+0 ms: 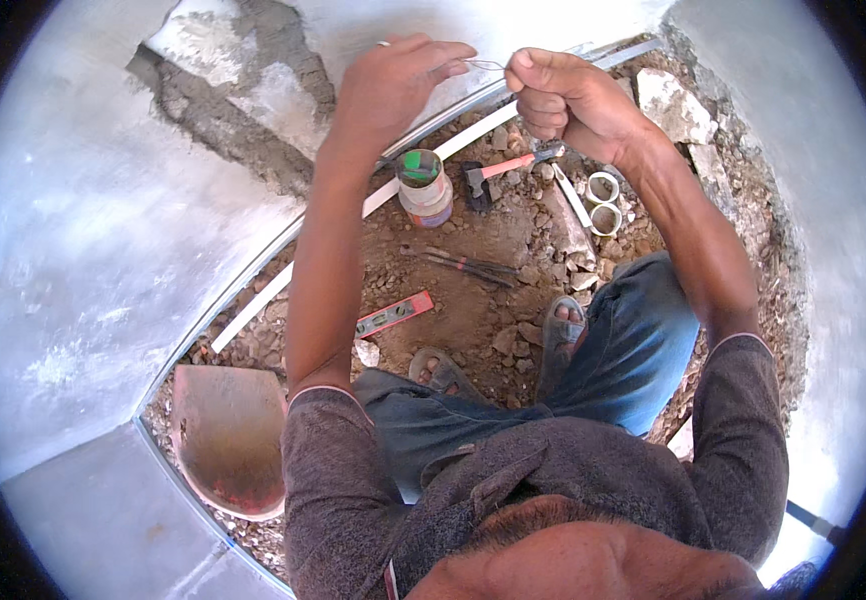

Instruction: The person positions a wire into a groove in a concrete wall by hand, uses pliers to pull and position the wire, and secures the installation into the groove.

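Observation:
A thin piece of wire (485,65) spans the small gap between my raised hands, close to the far wall. My left hand (390,85) pinches one end between thumb and fingertips, and a ring shows on one finger. The other end is gripped by my right hand (575,103), its fingers curled and its thumb pressed on top. Below the hands stands an open jar (427,203) with something green inside. Beside it lies a hammer (506,168) with a black head and an orange-red handle.
Pliers (463,265) and a red spirit level (394,315) lie on the rubble floor near my sandalled feet. Two white pipe rings (604,204) sit at right. A long white strip (253,315) runs along the wall base. A worn shovel blade (228,440) rests at left.

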Demonstrator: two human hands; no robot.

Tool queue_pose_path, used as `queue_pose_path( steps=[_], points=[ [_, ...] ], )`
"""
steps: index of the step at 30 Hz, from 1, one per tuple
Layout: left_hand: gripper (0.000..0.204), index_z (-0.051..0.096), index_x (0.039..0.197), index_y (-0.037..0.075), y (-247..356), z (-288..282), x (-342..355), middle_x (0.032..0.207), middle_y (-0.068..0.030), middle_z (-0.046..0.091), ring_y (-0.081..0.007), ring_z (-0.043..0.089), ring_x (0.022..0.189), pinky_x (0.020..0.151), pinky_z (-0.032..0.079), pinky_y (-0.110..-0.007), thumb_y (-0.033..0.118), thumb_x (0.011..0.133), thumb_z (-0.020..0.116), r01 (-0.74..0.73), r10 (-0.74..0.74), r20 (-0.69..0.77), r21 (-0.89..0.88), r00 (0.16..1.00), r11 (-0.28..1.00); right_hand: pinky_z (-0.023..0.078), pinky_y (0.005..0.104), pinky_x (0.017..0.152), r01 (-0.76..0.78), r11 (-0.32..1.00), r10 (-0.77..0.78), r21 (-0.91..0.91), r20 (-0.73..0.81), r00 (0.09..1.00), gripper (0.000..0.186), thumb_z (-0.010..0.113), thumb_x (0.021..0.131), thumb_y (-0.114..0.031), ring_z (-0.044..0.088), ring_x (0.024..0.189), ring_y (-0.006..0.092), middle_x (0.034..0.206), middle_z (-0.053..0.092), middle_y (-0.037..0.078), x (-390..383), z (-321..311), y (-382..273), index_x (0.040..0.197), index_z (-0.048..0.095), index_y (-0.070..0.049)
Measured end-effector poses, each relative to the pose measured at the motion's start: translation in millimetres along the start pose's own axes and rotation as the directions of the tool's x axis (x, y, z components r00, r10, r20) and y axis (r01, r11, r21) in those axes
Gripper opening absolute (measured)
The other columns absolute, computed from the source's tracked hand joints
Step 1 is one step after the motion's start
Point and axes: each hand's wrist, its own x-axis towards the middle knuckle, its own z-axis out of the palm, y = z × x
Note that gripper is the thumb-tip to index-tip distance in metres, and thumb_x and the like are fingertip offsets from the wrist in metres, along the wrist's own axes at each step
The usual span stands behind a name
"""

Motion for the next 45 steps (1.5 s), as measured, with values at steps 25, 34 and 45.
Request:
queue_pose_path(
  steps=[25, 34, 45],
  points=[
    [0.021, 0.060, 0.096, 0.013, 51.4, 68.8, -313.2, 0.079, -0.0097, 0.064, -0.0256, 0.064, 0.075, 0.062, 0.048, -0.039, 0.031, 0.089, 0.054, 0.687, -0.509, 0.495, -0.293, 0.704, 0.665, 0.043, 0.0322, 0.050, 0.414, 0.432, 0.474, -0.801, 0.592, 0.651, 0.015, 0.054, 0.090, -0.021, 0.054, 0.053, 0.0195, 0.059, 0.053, 0.005, -2.8, 13.5, 176.0, 0.085, 0.059, -0.009],
    [0.022, 0.059, 0.095, 0.012, 79.1, 74.6, -310.8, 0.082, -0.0112, 0.065, -0.0335, 0.064, 0.074, 0.064, 0.048, -0.046, 0.031, 0.083, 0.058, 0.776, -0.644, 0.593, 0.050, 0.484, 0.629, 0.038, 0.0276, 0.049, 0.161, 0.402, 0.501, -0.901, 0.364, 0.785, 0.034, 0.044, 0.098, -0.033, 0.048, 0.053, 0.0097, 0.058, 0.047, -0.002, 19.0, -11.6, 193.6, 0.083, 0.057, -0.005],
    [0.026, 0.057, 0.109, 0.004, 34.4, 138.1, -326.0, 0.087, -0.0087, 0.062, -0.0161, 0.058, 0.074, 0.067, 0.047, -0.032, 0.024, 0.094, 0.050, 0.711, -0.966, 0.052, -0.687, 0.255, 0.151, 0.054, 0.0364, 0.070, -0.360, 0.685, 0.310, -0.634, -0.194, 0.931, 0.068, 0.068, 0.082, -0.030, 0.058, 0.090, 0.0179, 0.123, 0.047, 0.010, 97.7, -47.2, 236.9, 0.135, 0.031, -0.006]
  ],
)
